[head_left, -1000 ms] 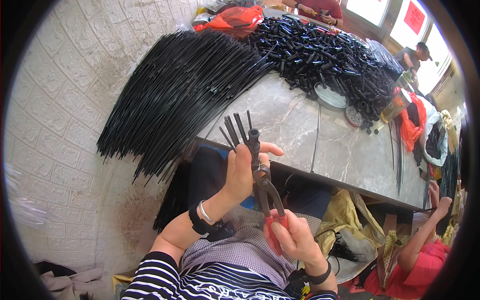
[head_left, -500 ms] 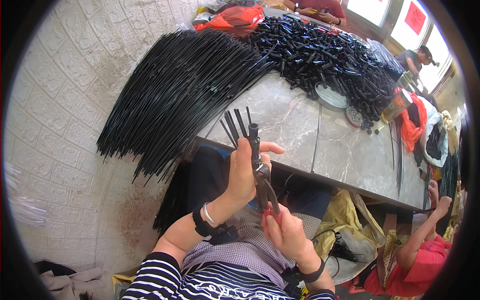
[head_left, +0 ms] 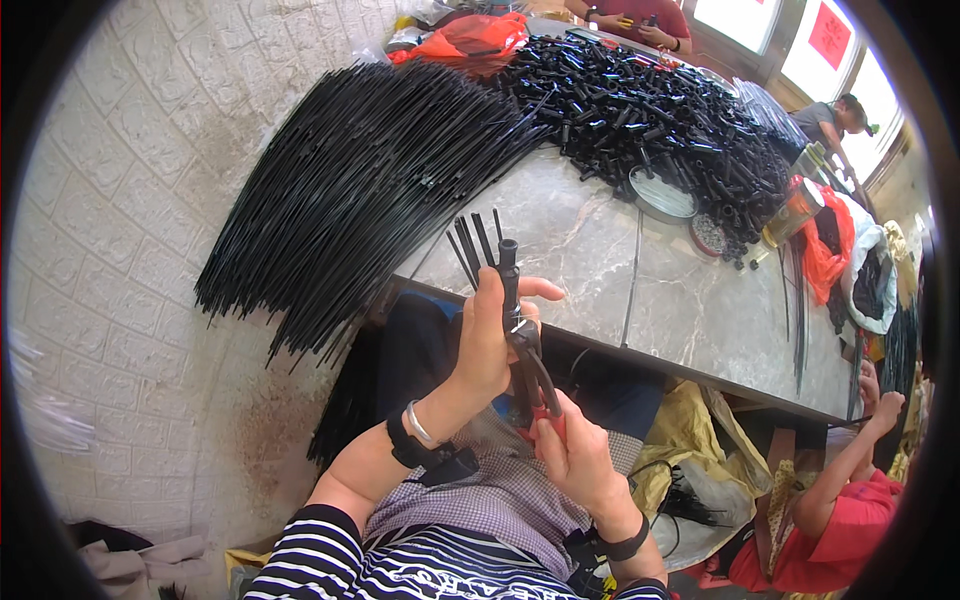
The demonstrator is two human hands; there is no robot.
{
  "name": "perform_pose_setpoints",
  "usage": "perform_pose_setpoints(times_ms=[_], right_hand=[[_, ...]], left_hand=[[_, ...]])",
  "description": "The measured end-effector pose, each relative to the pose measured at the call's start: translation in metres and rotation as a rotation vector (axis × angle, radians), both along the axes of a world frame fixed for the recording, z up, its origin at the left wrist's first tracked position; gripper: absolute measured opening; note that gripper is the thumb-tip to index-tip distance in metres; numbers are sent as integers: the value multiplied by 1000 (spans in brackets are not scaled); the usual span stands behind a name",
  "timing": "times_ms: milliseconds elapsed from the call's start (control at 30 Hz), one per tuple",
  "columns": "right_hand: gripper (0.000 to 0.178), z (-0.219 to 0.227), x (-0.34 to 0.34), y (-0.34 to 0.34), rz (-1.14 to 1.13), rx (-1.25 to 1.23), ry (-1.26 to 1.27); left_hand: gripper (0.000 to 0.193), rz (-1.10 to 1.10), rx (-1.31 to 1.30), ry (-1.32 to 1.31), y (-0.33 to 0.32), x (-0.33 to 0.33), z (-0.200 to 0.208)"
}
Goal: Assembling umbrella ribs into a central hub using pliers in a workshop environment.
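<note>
Clock centred on the left hand. Left hand (head_left: 488, 345) is curled round one upright black fitting (head_left: 510, 275), thumb raised along it, one finger standing out toward 2 o'clock; the same hand grips thin black rods (head_left: 468, 245), tips fanning toward 12; we count at least four, their lower ends hidden. Right hand (head_left: 580, 455), between 4 and 5, is clenched on the red grips of one pair of pincers (head_left: 540, 375), whose head meets the fitting's lower part; we cannot tell how far its jaws stand apart. Before us lies a grey marbled table (head_left: 590, 270) with a dark seam. At 11, a great rod heap (head_left: 370, 190); at 1, a pile of black fittings (head_left: 640, 110); both defeat our counting. Two round dishes: the larger dish (head_left: 662, 192) between 1 and 2, the smaller dish (head_left: 708, 235) at 2, holding grey bits. Beyond it we note a yellowish jar (head_left: 790, 212). Two red bags: one red bag (head_left: 460, 42) at 12, another near 2; a white bag (head_left: 868, 275) alongside that. Pale brick-patterned wall (head_left: 130, 230) at 9 to 10. We count three other people, at 1, 2 and 4.
</note>
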State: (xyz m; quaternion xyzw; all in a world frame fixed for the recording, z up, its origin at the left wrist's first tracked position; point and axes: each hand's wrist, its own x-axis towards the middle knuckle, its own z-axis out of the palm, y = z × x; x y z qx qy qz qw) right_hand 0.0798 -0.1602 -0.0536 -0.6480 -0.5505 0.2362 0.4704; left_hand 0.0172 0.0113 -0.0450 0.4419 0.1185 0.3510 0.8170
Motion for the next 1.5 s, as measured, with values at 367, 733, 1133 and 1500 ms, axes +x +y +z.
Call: perform_pose_setpoints(times_ms=[367,733,1133,1500], right_hand=[[41,30,96,-5,-446,-153,-645],[41,12,119,3,-634,-153,-1119],[32,40,20,58,-269,565,-383],[22,39,8,59,-318,572,-482]], left_hand=[[73,-62,173,48,15,-8,1],[67,-123,186,91,4,-4,1],[73,65,245,153,-15,-2,-3],[63,78,305,32,-13,-6,-10]])
